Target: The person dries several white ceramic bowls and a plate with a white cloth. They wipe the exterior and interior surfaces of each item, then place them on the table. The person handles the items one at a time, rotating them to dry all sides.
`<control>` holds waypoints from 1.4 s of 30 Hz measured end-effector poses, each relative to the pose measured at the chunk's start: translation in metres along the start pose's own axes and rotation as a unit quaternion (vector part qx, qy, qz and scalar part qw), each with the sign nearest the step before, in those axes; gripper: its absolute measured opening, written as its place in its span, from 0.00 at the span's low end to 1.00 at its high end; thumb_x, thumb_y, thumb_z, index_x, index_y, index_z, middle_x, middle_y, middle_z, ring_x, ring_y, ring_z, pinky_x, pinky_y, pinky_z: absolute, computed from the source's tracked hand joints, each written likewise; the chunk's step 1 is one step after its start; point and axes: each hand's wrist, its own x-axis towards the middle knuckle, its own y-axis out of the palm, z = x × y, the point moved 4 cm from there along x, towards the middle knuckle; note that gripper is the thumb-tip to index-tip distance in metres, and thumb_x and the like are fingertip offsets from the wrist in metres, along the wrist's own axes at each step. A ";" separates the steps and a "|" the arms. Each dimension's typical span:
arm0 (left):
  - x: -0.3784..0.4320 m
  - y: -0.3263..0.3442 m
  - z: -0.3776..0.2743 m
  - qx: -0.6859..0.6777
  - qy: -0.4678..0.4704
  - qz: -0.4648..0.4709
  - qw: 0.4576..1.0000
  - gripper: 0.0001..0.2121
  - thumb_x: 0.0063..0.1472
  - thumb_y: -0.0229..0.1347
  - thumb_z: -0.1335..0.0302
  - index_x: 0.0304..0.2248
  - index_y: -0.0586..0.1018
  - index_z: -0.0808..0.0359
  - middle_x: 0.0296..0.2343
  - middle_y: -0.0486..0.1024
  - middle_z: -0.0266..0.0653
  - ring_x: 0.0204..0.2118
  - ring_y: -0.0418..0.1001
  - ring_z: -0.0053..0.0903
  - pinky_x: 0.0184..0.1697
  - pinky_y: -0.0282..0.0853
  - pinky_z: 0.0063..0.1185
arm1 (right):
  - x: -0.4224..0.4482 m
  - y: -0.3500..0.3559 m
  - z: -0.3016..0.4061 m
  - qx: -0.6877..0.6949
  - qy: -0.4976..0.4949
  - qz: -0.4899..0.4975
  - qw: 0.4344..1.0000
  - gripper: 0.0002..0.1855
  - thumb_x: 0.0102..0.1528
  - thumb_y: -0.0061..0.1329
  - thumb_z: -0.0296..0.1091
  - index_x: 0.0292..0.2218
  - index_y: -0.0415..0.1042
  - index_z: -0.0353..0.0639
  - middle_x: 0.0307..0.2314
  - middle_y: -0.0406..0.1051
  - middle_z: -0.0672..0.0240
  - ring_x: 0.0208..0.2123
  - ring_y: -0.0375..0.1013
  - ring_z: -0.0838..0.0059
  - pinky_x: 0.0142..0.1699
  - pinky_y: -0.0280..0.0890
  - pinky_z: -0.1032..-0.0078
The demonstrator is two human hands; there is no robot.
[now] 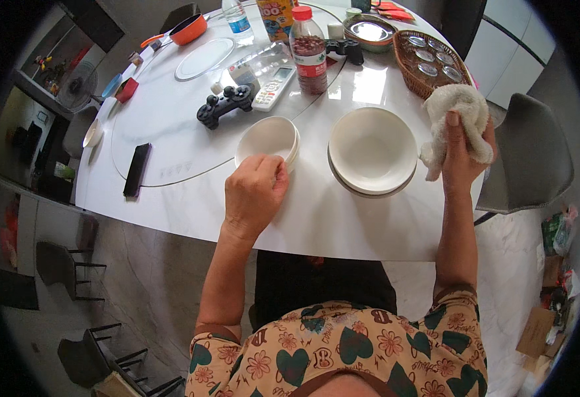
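Note:
My left hand is curled over the near rim of a small white bowl, which appears nested in a second one. Its fingertips are hidden from view. To the right of it, a wider white bowl rests on another dish, whose grey edge shows beneath. Bunched in my right hand is a white terry cloth, held up by the right side of the table.
Beyond the bowls lie a black game controller, a white remote control and a red-capped bottle. A wicker basket stands at the far right. A phone lies left on the white table. A grey chair stands at right.

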 end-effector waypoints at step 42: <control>-0.083 -0.066 -0.036 -0.446 -0.088 -0.148 0.878 0.16 0.54 0.57 0.72 0.41 0.72 0.67 0.37 0.73 0.43 0.37 0.72 0.23 0.38 0.67 0.21 | -0.059 0.077 0.130 0.211 -0.103 0.203 0.951 0.22 0.53 0.46 0.40 0.48 0.64 0.39 0.39 0.67 0.60 0.39 0.69 0.64 0.45 0.64 0.68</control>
